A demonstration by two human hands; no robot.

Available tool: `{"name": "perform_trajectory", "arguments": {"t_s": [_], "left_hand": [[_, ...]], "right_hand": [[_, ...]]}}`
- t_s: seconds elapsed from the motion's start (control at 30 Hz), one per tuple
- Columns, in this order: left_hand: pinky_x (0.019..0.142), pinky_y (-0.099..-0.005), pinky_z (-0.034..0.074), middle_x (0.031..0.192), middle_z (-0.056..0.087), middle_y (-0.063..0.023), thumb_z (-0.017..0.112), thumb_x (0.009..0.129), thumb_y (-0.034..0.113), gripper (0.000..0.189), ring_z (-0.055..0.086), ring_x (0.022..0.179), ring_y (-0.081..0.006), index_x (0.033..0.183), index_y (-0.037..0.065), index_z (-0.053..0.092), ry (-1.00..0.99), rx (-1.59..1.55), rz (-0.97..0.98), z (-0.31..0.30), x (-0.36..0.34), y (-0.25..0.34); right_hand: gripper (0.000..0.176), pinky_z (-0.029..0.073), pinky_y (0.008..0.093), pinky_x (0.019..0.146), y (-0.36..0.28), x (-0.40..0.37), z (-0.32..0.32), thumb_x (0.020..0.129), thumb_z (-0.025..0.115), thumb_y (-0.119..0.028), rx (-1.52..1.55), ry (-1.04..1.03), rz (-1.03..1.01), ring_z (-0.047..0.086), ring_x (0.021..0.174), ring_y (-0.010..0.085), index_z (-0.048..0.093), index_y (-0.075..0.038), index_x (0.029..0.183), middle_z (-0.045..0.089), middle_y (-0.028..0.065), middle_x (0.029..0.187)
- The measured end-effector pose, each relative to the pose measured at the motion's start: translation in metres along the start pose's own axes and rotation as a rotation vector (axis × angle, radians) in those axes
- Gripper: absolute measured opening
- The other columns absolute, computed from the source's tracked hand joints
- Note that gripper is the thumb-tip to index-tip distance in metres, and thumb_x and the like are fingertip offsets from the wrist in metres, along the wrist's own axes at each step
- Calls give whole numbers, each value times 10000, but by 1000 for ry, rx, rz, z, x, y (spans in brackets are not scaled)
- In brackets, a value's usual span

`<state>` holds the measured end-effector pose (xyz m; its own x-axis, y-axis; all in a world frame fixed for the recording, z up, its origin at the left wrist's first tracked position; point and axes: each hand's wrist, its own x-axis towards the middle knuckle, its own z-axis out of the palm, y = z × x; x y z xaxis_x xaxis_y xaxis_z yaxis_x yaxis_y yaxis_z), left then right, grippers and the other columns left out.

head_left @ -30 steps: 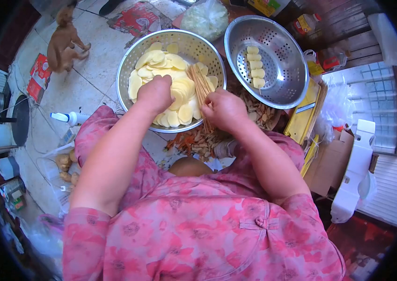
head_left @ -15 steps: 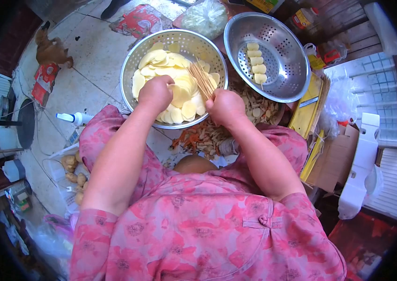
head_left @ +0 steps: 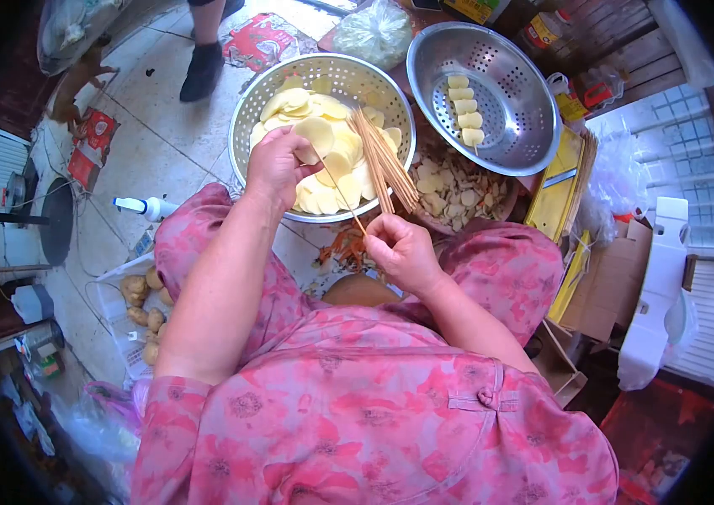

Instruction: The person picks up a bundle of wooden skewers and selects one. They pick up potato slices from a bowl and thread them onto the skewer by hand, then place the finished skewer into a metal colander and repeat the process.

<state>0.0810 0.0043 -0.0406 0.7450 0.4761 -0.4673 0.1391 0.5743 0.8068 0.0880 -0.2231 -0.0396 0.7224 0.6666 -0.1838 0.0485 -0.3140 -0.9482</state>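
A perforated metal colander (head_left: 241, 126) in front of me holds many thin pale-yellow slices (head_left: 348, 156). Over it my left hand (head_left: 277, 168) pinches a round slice (head_left: 315, 137) between thumb and fingers. My right hand (head_left: 403, 252) grips the lower end of a thin wooden skewer (head_left: 342, 192), whose upper end reaches the slice. A bundle of skewers (head_left: 382, 160) leans on the colander's right rim, just above my right hand. Inside a second metal colander (head_left: 533, 93) at the upper right lies a skewer with several rolled slices (head_left: 464, 108).
Peelings and slices fill a basin (head_left: 504, 210) below the second colander. Whole potatoes (head_left: 136, 290) sit in a white crate at the left. A person's leg and dark shoe (head_left: 202, 71) are beyond the colander. A cardboard box (head_left: 609, 282) stands at the right.
My right hand has moved down from the skewer bundle with one skewer. My left hand has lifted a slice. A person's leg has come into view at the top, and a bag at the top left.
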Motion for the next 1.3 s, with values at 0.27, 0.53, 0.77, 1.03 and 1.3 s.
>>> {"name": "perform_trajectory", "arguments": {"t_s": [0.27,0.53,0.77,1.03,1.3], "left_hand": [[755,-395,531,990,565,-107,512,814,79,237,602,859,-229,1045,28,504,84,-119,46,-5,-5,2],[749,-385,545,998,560,-129,493,803,53,232,616,856,-240,1033,24,481,68,-106,87,-7,-4,4],[723,-315,541,869,586,-75,511,753,13,142,612,767,-180,892,35,525,11,137,252,-10,6,-6],[697,-336,554,954,558,-99,502,789,71,164,604,816,-192,948,31,513,16,-20,146,8,-20,-8],[642,-382,569,981,540,-111,482,844,110,205,607,862,-233,1043,59,471,144,-26,125,0,-8,-15]], "right_hand": [[93,403,206,533,14,-4,4,809,590,-100,132,-24,92,462,588,38,575,-26,754,542,-36,658],[98,377,196,526,14,-4,6,812,586,-101,251,-47,142,439,586,31,572,-31,745,518,-47,655],[101,353,194,484,8,-2,3,827,578,-97,382,-53,231,426,543,25,570,-48,738,503,-53,631],[101,331,185,460,0,0,-1,828,578,-82,610,-46,319,403,511,24,564,-62,731,481,-58,611],[82,348,177,481,16,-4,4,851,618,-135,396,-160,279,433,549,20,592,-62,823,518,-64,660]]}}
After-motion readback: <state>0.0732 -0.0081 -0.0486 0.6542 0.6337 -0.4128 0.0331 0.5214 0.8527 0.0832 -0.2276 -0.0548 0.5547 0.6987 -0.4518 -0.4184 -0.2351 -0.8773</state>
